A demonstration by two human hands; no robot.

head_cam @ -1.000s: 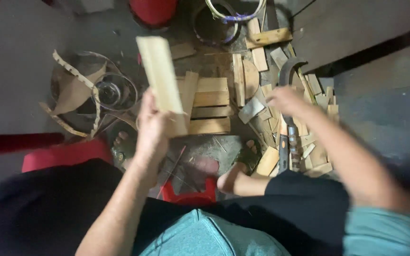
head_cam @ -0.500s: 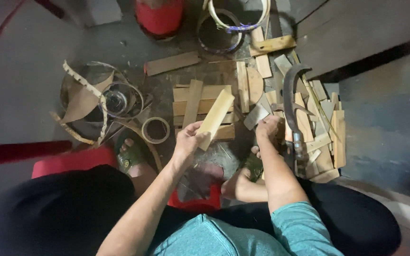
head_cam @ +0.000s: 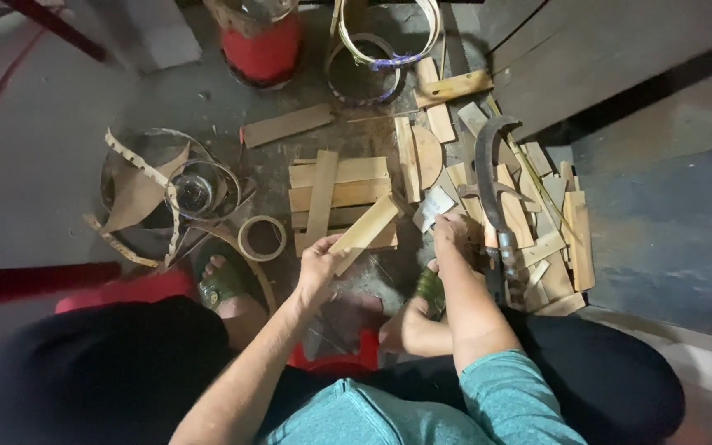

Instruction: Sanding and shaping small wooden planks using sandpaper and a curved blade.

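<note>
My left hand (head_cam: 317,268) grips the near end of a flat bamboo slat (head_cam: 364,233), which points up and to the right over a small pile of similar slats (head_cam: 341,183) on the floor. My right hand (head_cam: 450,235) reaches down among loose slats at the right. It touches or grasps the handle of a curved sickle-like knife (head_cam: 490,177), and the fingers are partly hidden. A small grey piece (head_cam: 433,206) lies just above that hand.
More bamboo pieces (head_cam: 554,239) are scattered at the right beside a dark step. Coiled strips and rings (head_cam: 166,194) lie at the left, a tape roll (head_cam: 262,237) near my sandalled foot. A red container (head_cam: 264,45) and hoops (head_cam: 389,41) stand at the back.
My left hand lowered the slat from high in front of the camera down to the pile. My right hand drew in from the right-hand pile to the knife handle.
</note>
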